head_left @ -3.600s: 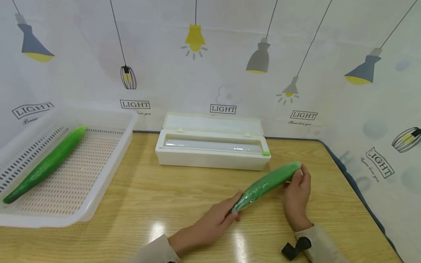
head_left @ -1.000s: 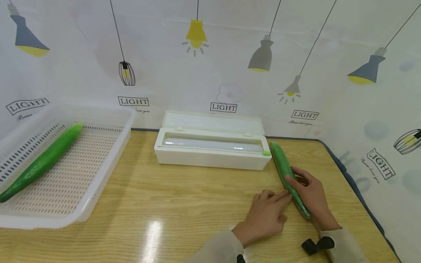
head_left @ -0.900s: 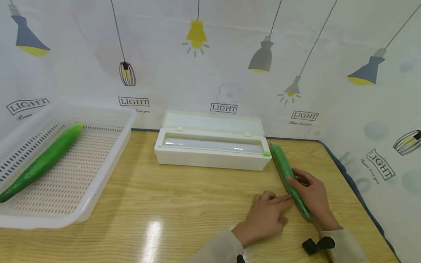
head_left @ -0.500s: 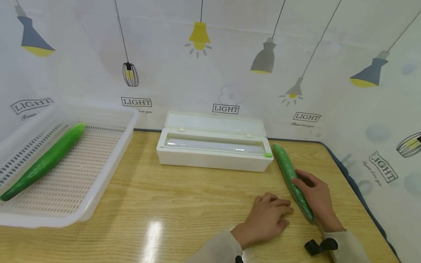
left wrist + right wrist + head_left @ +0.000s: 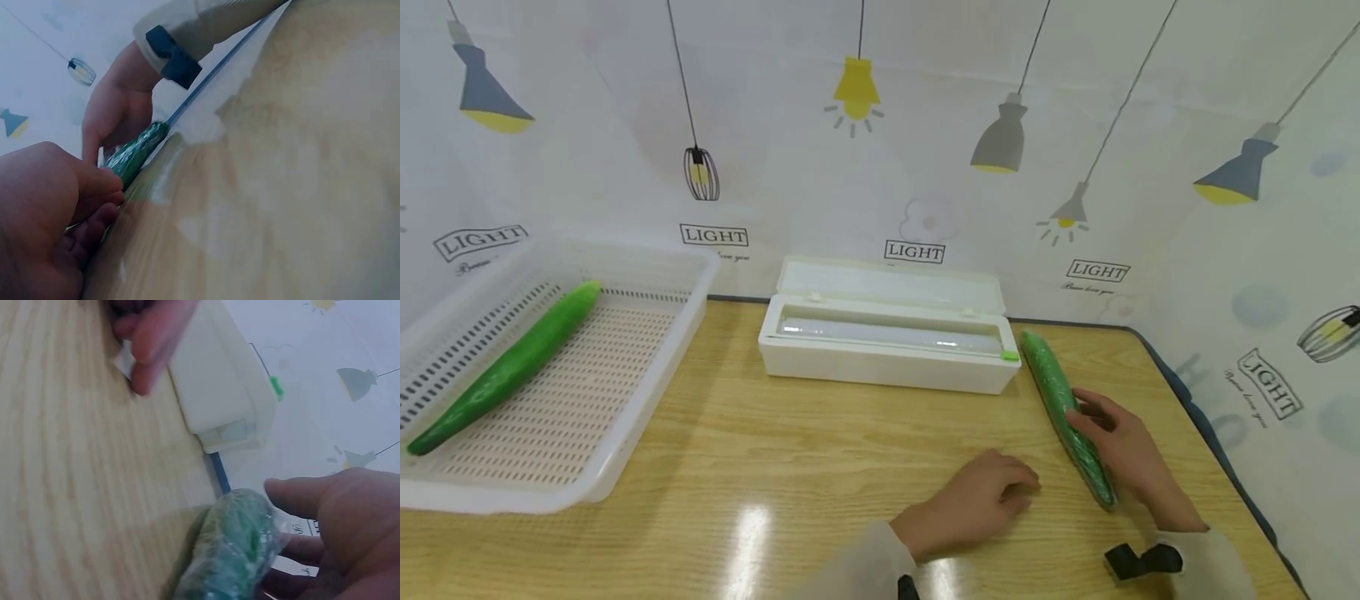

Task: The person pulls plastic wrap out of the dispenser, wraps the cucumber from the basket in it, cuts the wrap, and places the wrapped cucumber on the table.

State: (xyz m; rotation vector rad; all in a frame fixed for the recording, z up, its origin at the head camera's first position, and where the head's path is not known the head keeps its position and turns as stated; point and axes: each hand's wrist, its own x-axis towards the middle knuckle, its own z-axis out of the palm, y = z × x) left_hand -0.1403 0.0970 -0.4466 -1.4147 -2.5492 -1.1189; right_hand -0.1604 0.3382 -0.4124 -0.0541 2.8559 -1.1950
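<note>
A green cucumber wrapped in clear film lies on the wooden table, running from the right end of the white cling-film dispenser toward me. My right hand rests on its middle with relaxed fingers touching the film. The right wrist view shows the cucumber's wrapped end beside my open palm. My left hand lies loosely curled on the table, a little left of the cucumber and holding nothing. In the left wrist view the cucumber's tip shows just past my left hand's fingers.
A white perforated basket stands at the left and holds a second green cucumber. The dispenser's lid is up, with the film roll showing. The table's right edge runs close behind my right hand. A patterned curtain hangs behind.
Earlier both hands held the cucumber slantwise mid-table; it now lies by the dispenser's right end. In the last second my left hand slid back off it toward me. My right hand stayed.
</note>
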